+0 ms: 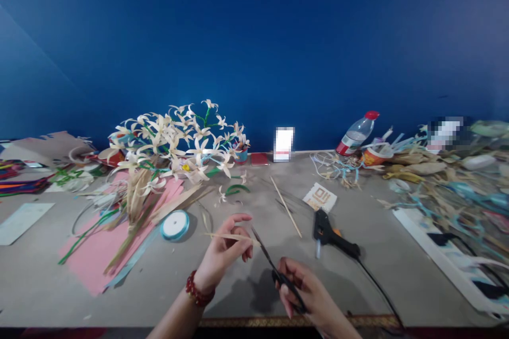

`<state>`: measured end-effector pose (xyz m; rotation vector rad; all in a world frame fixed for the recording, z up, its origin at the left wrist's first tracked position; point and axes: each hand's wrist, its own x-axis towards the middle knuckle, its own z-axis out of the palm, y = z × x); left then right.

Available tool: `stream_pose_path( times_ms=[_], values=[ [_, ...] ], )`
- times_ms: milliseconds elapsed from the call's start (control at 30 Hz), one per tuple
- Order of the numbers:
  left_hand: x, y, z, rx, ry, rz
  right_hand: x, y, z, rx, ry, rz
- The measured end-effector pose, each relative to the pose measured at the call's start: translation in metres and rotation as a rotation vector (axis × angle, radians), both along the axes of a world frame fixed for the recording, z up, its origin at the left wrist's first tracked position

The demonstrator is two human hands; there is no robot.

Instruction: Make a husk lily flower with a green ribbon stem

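Observation:
My left hand [229,246], a red bead bracelet on its wrist, pinches a narrow pale strip of dried husk [222,236] between thumb and fingers. In my right hand [304,288] are black-handled scissors [289,288], fingers wrapped round the loops. The scissor blades point up and left, close to the strip's right end; whether they touch it I cannot tell. A roll of light blue ribbon [175,225] lies left of my left hand. Off to the right of the scissors rests a black hot glue gun [332,235] with its cord trailing toward the front edge.
Pale husk flowers on green stems [178,140] crowd the back left. Pink paper [89,254] with dried husks lies at left. A thin wooden stick [286,206] and a white packet [320,197] are mid-table. At right are a plastic bottle [358,132], husk scraps and a power strip [449,262].

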<state>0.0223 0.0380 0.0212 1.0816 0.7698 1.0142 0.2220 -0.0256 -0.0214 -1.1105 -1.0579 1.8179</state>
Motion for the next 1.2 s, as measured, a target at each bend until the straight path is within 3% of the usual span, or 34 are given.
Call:
stream_pose_path(
  times_ms=[200,400,733,833,1067,1200],
  values=[
    [0.002,0.000,0.001,-0.008,0.035,-0.069,-0.006,0.008,0.003,0.142,-0.053,-0.316],
    [0.003,-0.001,-0.004,-0.024,0.046,-0.211,-0.023,0.026,0.022,0.277,-0.062,-0.348],
    [0.028,-0.018,-0.020,-0.103,-0.057,0.107,-0.036,0.026,0.016,0.294,-0.122,-0.529],
    [0.026,-0.017,-0.020,-0.046,-0.005,0.151,-0.031,0.025,0.014,0.279,-0.133,-0.464],
    [0.013,-0.007,-0.005,0.086,0.134,0.108,-0.014,0.009,0.005,0.177,-0.097,-0.086],
    [0.011,-0.005,-0.009,0.090,0.188,0.034,-0.014,0.004,0.002,0.133,-0.073,-0.016]
  ],
)
